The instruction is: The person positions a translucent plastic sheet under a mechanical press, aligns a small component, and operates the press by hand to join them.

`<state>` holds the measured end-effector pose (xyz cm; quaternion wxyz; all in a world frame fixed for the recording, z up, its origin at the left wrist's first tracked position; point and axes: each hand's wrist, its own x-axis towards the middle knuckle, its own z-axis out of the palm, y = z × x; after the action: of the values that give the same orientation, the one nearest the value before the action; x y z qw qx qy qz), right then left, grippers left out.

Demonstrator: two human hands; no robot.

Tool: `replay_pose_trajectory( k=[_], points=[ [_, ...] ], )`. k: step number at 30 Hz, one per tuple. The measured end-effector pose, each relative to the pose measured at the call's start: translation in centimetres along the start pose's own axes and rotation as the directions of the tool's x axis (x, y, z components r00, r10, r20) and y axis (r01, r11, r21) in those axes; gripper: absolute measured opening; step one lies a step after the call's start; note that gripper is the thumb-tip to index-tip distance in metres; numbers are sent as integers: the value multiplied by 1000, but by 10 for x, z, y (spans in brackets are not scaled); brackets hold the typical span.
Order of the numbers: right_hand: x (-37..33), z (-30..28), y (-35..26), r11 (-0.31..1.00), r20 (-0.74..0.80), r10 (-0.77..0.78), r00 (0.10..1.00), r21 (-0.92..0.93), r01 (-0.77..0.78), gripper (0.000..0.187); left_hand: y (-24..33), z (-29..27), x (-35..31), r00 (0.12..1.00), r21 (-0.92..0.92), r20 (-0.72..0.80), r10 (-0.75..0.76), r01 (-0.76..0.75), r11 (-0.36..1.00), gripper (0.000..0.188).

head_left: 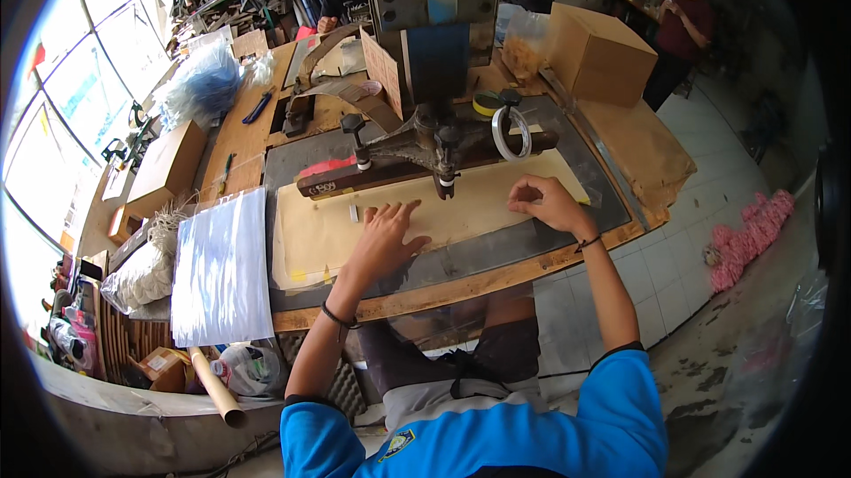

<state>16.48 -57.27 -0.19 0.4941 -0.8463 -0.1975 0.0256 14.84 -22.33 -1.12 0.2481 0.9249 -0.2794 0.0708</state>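
Note:
A large tan sheet [479, 199] lies on the dark bed [292, 301] of a machine. My left hand [387, 234] rests on the sheet, fingers spread, holding nothing. Beside its fingertips is a small whitish piece [354, 213]. My right hand [550, 201] is above the sheet's right part, thumb and forefinger brought together in a pinch; whatever is between them, if anything, is too small to make out. Beyond both hands a long dark bar [324, 184] crosses the sheet, under a metal bracket [425, 145] with black knobs. A pale tape roll [511, 134] hangs at the bar's right end.
Clear plastic sheets [222, 265] overhang the table's left edge. A cardboard box [601, 52] stands back right, near a yellow tape roll [486, 104]. The machine column [434, 52] rises at the back. Pink bundled material [752, 240] lies on the floor; several people are behind.

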Motion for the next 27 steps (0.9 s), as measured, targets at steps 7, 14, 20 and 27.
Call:
replay_pose_trajectory(
  k=[7, 14, 20, 27],
  points=[
    [-11, 5, -32, 992, -21, -107, 994, -74, 105, 17, 7, -14, 5, 977, -135, 201, 65, -38, 990, 22],
    [-8, 6, -23, 723, 44, -338, 940, -627, 289, 9, 12, -11, 8, 981, 202, 159, 108, -140, 969, 44],
    [-17, 24, -9, 651, 47, -415, 908, -682, 333, 14, 6, 0, -23, 969, 258, 88, 231, -246, 934, 55],
    [-8, 69, -25, 594, 180, -482, 858, -652, 471, 28, 9, 11, -22, 950, 261, 77, 304, -313, 913, 55]
  ],
)
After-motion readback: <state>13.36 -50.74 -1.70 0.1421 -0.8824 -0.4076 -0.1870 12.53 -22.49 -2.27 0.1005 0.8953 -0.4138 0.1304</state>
